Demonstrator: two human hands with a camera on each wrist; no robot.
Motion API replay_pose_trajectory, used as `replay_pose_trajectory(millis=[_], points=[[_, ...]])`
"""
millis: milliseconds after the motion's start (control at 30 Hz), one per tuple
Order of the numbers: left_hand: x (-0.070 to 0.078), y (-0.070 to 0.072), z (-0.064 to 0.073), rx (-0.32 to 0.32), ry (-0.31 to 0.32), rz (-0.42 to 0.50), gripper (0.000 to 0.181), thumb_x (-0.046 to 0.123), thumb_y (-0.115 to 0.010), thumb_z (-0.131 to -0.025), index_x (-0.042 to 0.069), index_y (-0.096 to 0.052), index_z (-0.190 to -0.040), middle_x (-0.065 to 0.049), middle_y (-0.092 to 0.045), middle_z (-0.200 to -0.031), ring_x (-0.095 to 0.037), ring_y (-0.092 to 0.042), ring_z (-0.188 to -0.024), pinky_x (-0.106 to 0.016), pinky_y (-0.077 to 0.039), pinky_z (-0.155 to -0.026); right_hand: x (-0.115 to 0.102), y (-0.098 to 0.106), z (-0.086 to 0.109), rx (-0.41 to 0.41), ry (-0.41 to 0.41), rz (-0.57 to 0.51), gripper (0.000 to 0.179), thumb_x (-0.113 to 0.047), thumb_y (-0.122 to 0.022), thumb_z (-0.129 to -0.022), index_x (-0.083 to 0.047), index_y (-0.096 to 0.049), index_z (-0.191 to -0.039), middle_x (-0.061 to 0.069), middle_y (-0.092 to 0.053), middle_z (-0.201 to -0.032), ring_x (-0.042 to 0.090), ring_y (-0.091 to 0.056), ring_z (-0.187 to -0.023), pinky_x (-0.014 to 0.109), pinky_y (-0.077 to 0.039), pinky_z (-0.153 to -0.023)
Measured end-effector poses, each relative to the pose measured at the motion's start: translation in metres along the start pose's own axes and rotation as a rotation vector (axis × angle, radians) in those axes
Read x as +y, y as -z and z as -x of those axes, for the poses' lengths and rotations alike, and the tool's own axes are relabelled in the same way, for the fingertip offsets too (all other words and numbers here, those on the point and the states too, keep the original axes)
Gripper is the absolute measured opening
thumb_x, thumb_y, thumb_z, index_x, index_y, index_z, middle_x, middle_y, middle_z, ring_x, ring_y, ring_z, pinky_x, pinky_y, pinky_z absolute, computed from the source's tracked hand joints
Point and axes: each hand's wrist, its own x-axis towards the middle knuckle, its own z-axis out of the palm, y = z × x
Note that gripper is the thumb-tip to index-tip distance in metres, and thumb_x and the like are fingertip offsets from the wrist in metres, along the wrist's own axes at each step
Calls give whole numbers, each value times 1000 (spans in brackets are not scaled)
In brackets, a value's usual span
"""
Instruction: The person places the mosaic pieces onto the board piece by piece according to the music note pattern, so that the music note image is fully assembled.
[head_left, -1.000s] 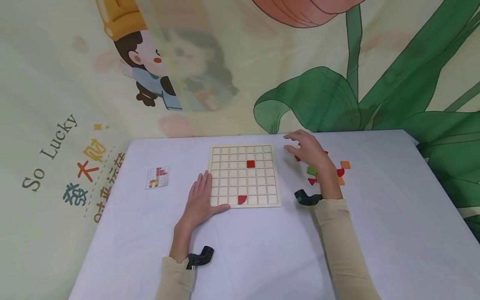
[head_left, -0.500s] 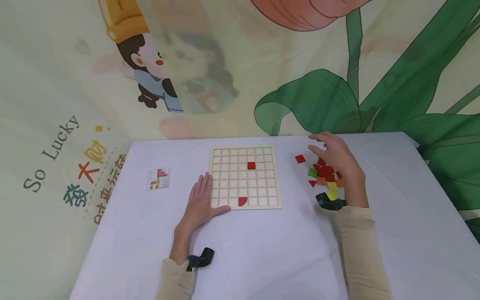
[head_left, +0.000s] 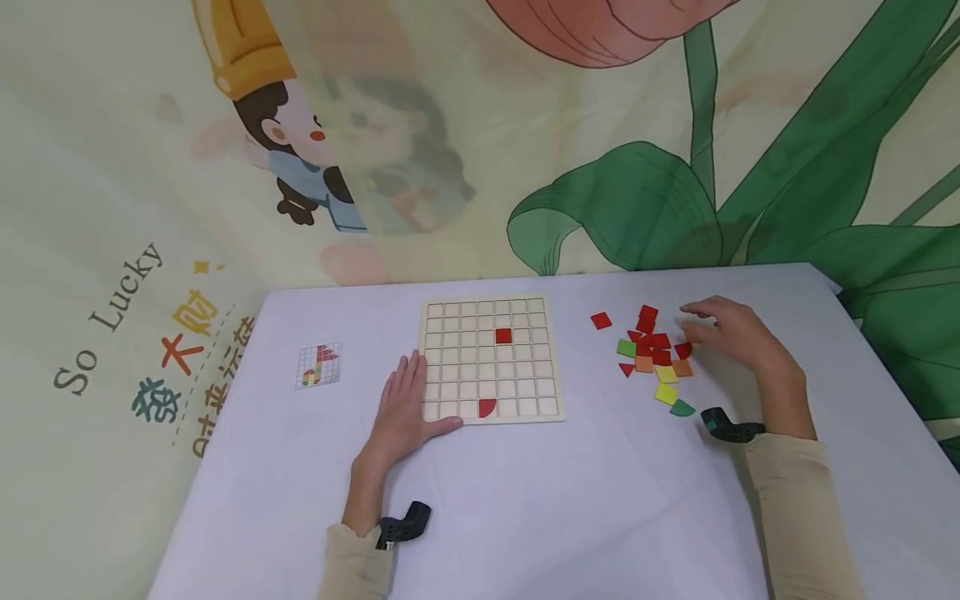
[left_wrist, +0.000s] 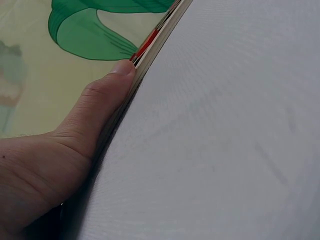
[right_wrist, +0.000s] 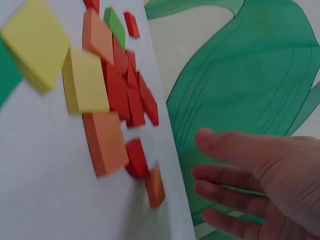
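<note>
My left hand [head_left: 397, 412] rests flat along the left side of a wooden grid board [head_left: 465, 367], its thumb [left_wrist: 97, 107] lying at the near edge. On the board sit a red square tile [head_left: 503, 336] and a red quarter-circle tile [head_left: 487, 407]. My right hand [head_left: 742, 335] hovers just right of a loose heap of red tiles [head_left: 652, 343], fingers slightly bent, thumb apart, nothing held. Nearest to it in the right wrist view is a small orange tile [right_wrist: 155, 187]. Yellow tiles [head_left: 665, 394] and a green quarter-circle tile [head_left: 682, 408] lie at the heap's near end.
A small printed pattern card [head_left: 318, 365] lies left of the board. One red square tile [head_left: 601, 320] sits apart between board and heap. Behind the white-covered table [head_left: 525, 500] hangs a printed cloth backdrop [head_left: 637, 204].
My right hand has swept rightward from beside the board, over the tiles, to their right side, uncovering the heap. The left hand stays on the board.
</note>
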Motion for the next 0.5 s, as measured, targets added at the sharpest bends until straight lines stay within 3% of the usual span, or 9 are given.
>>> replay_pose_trajectory(millis=[133, 300, 500], points=[[1, 1, 0, -6, 0, 4, 120, 57, -75, -75, 1, -6, -155, -15, -4, -165, -33, 2, -153, -53, -6, -124, 13, 3, 3, -11, -54, 46, 58, -26, -63, -92, 4, -45, -138, 35, -36, -141, 55, -30, -130, 68, -41, -99], [0, 2, 1, -9, 9, 4, 119, 56, -75, -75, 1, -6, -155, -14, -3, -165, -32, 3, -153, -52, -5, -124, 23, 2, 2, -27, -51, 92, 53, -23, -57, -95, 8, -46, -136, 37, -38, -139, 55, -31, -129, 68, -37, -102], [0, 2, 0, -5, -1, -5, 119, 57, -75, -75, 0, -6, -155, -15, -4, -165, -33, 3, -153, -53, -6, -124, 24, 0, 1, -15, -51, 40, 58, -27, -62, -94, 5, -45, -138, 36, -36, -142, 54, -30, -131, 66, -40, -101]])
